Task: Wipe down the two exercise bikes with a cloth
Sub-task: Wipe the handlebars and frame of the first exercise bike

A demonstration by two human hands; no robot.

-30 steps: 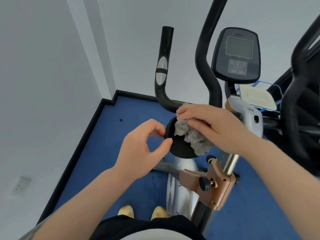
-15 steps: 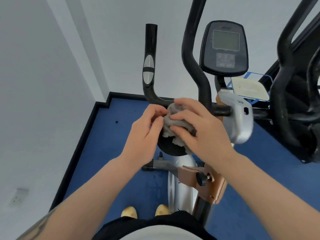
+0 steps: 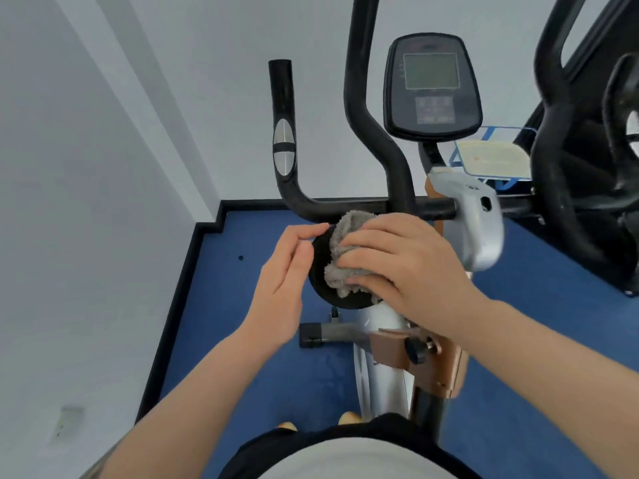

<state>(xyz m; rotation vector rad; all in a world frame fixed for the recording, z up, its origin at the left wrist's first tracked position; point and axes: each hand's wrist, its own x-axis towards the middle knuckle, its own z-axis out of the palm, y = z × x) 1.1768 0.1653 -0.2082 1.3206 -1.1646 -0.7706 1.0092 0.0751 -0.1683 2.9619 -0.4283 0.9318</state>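
A silver and black exercise bike (image 3: 484, 229) stands in front of me, with a black handlebar (image 3: 283, 140) and a console (image 3: 432, 88) on top. Below the handlebar sits a round black disc (image 3: 320, 278). A grey fluffy cloth (image 3: 345, 233) lies bunched on that disc. My right hand (image 3: 404, 264) lies over the cloth with its fingers spread, pressing it down. My left hand (image 3: 287, 271) is at the disc's left edge, fingers loosely bent, touching the rim and holding nothing. A second, black exercise machine (image 3: 587, 167) stands at the right.
White walls meet in a corner at the left with a black skirting (image 3: 179, 299). The floor is blue carpet (image 3: 242, 340). A copper-coloured bracket with a black knob (image 3: 415, 350) sticks out below the disc. A wall socket (image 3: 67, 421) sits low at the left.
My left hand let go of the cloth and drew back to the disc's left rim. My right hand flattened over the cloth and slid down across the disc.
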